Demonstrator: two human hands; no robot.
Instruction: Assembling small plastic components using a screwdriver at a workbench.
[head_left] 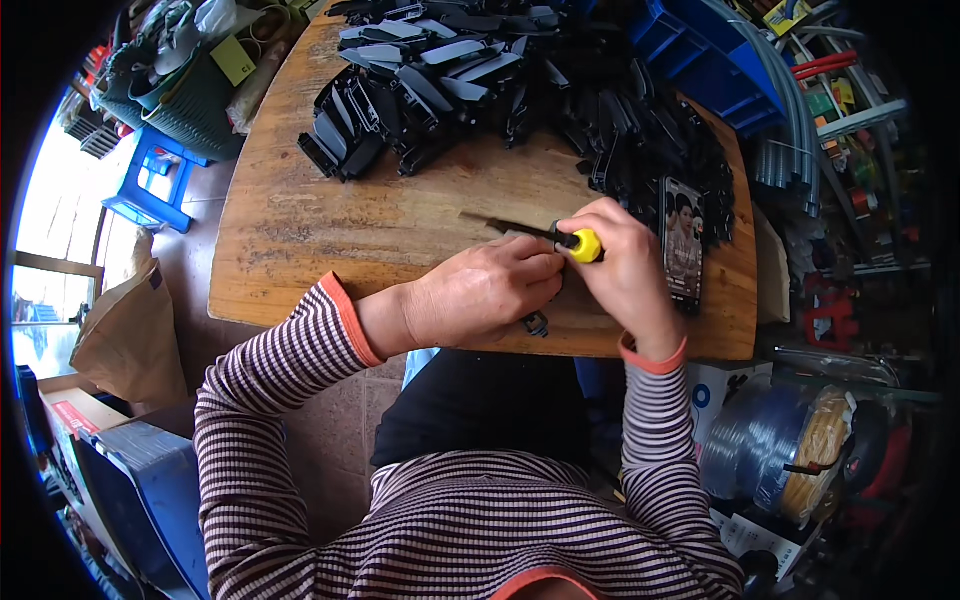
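My right hand [625, 255] is closed round a screwdriver [586, 246] with a yellow and black handle. Close against it, my left hand [490, 290] has its fingers bent round a black plastic part [536, 324], mostly hidden by the hand; one end shows below the fingers. A narrow dark strip [490, 221] juts out to the left above my left knuckles; whether it belongs to the part or the tool, I cannot tell. Both hands are over the near edge of the wooden table [300, 225].
Black plastic parts [430, 85] lie heaped across the table's far side and down its right. A phone [682, 240] with a lit screen leans by my right hand. Around stand a blue crate [705, 60], a blue stool [155, 180], a paper sack [130, 330] and tubing coils [755, 440].
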